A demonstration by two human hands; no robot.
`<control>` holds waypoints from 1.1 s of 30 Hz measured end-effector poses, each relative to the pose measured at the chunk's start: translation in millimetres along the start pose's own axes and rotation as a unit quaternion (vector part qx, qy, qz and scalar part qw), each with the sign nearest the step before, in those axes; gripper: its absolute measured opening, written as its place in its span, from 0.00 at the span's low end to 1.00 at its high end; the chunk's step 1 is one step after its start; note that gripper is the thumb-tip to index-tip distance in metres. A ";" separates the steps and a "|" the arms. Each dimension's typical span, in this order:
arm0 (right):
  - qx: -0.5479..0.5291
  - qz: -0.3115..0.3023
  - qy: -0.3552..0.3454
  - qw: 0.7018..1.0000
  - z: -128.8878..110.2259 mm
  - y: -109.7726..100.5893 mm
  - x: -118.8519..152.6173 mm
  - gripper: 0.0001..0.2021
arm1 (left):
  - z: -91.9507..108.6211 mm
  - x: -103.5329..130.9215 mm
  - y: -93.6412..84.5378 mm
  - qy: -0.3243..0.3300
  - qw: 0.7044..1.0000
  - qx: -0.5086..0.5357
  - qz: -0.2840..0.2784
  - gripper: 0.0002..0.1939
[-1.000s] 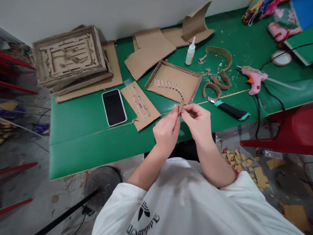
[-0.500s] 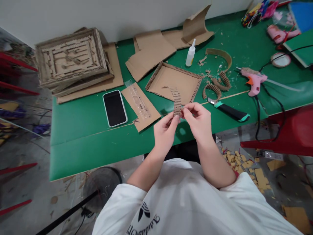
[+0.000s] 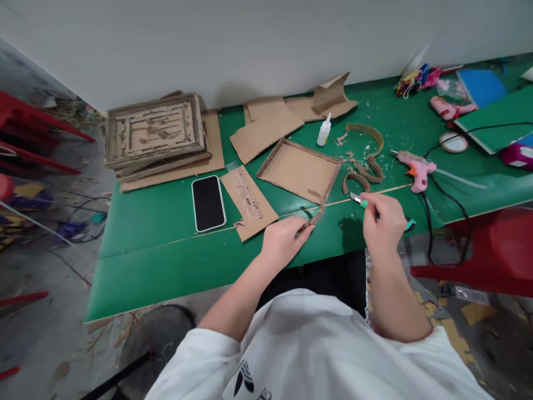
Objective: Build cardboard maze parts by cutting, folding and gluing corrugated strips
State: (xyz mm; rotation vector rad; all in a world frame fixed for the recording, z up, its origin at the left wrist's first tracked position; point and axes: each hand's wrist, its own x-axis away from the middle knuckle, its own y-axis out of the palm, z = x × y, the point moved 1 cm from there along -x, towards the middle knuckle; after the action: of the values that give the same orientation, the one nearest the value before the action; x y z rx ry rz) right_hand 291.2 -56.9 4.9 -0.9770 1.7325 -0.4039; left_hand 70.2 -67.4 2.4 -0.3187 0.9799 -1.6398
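My left hand (image 3: 285, 239) pinches the end of a corrugated cardboard strip (image 3: 318, 215) near the table's front edge. The strip runs up to the near right corner of a shallow cardboard tray (image 3: 302, 172), which has ridged walls. Over the black and teal utility knife (image 3: 357, 199) is my right hand (image 3: 382, 219), its fingers curled round the handle; the blade points left and the handle's end shows at the right. Coiled corrugated strips (image 3: 358, 179) lie just beyond the knife, among cardboard scraps.
Left of the tray are a phone (image 3: 209, 204), a cardboard piece with a clear stencil (image 3: 250, 203) and stacked cardboard frames (image 3: 156, 130). Behind stand a glue bottle (image 3: 323, 132) and cardboard sheets (image 3: 266, 126). A pink glue gun (image 3: 418, 169) with a cord lies right.
My right hand has left the strip and moved right onto the knife. My left hand still holds the strip, now lowered towards the table. The head view has shifted.
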 end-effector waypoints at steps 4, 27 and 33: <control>-0.094 -0.080 -0.202 0.972 -29.3 -2.0 -0.3 0.14 | -2.8 -4.2 -2.5 0.093 0.988 -0.113 -0.056 0.13; 0.169 -0.115 -0.133 0.970 -28.1 28.4 -35.5 0.19 | -95.1 14.5 -20.7 0.048 0.943 -0.319 -0.089 0.23; 0.165 -0.127 -0.049 0.977 -30.4 51.1 -36.2 0.21 | -101.7 19.1 -29.8 0.045 0.942 -0.316 -0.103 0.23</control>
State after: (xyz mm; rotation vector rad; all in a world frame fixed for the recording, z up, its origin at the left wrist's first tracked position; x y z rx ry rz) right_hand 246.4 -3.5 4.7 -0.9575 1.3972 -0.7704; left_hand -23.4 -40.8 -43.7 -0.8046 1.5798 -1.4914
